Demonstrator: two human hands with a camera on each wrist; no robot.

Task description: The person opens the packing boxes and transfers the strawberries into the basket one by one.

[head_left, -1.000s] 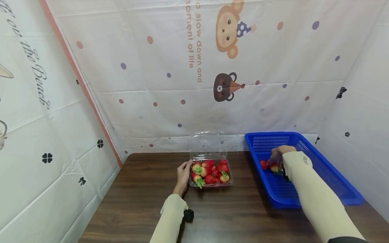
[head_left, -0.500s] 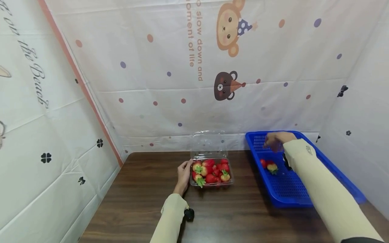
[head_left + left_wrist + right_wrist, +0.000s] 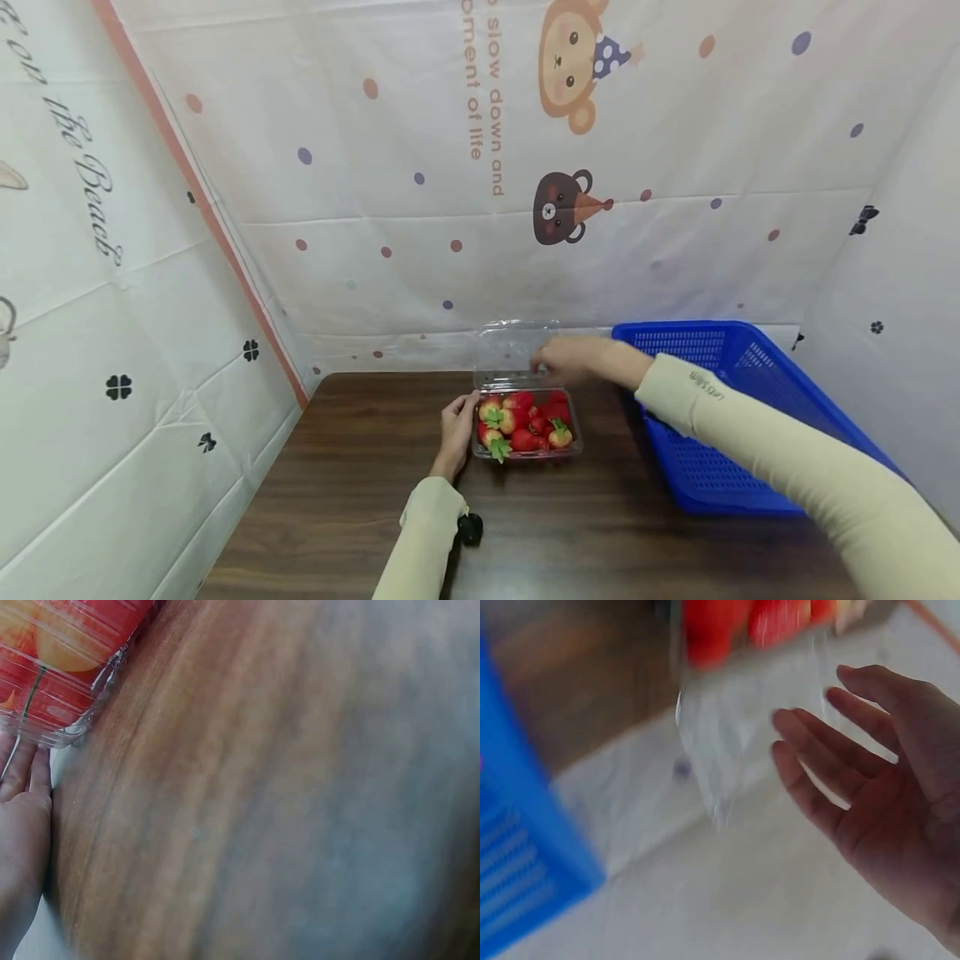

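A clear plastic clamshell box (image 3: 525, 457) full of red strawberries (image 3: 522, 440) stands on the table, its transparent lid (image 3: 516, 343) raised at the back. Along the box's left side rests my left hand (image 3: 454, 433); in the left wrist view its straight fingers touch the plastic wall. My right hand (image 3: 573, 358) is over the back right of the box, in front of the lid, blurred in the head view. The right wrist view shows that hand (image 3: 885, 772) with its fingers spread, relaxed, and nothing between them.
To the right stands a blue perforated basket (image 3: 697, 500), partly covered by the right sleeve (image 3: 780, 442). The wooden table (image 3: 360, 475) meets a printed cloth backdrop (image 3: 375, 292) behind and at the sides.
My right hand has let go of strawberries in the blue basket, risen and swung left to the clamshell's lid. The sleeve now covers those strawberries. My left hand has stayed at the box.
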